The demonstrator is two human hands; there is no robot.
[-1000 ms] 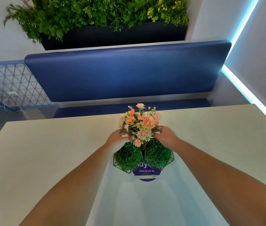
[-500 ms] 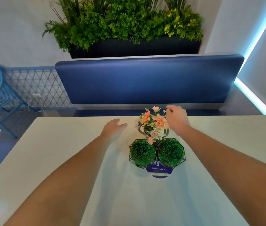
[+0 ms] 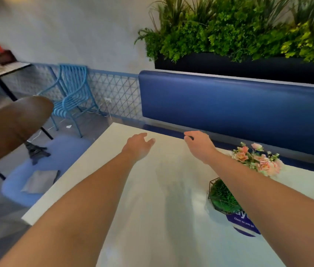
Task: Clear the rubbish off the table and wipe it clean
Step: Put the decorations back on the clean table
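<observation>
Both the left hand [image 3: 138, 145] and right hand [image 3: 198, 144] hover with loosely spread, empty fingers over the table [image 3: 152, 209], left of the flowers [image 3: 258, 160].

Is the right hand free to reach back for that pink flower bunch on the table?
Probably yes. The right hand looks empty, and the pink flowers stand right beside its forearm on the table, with nothing between them.
</observation>
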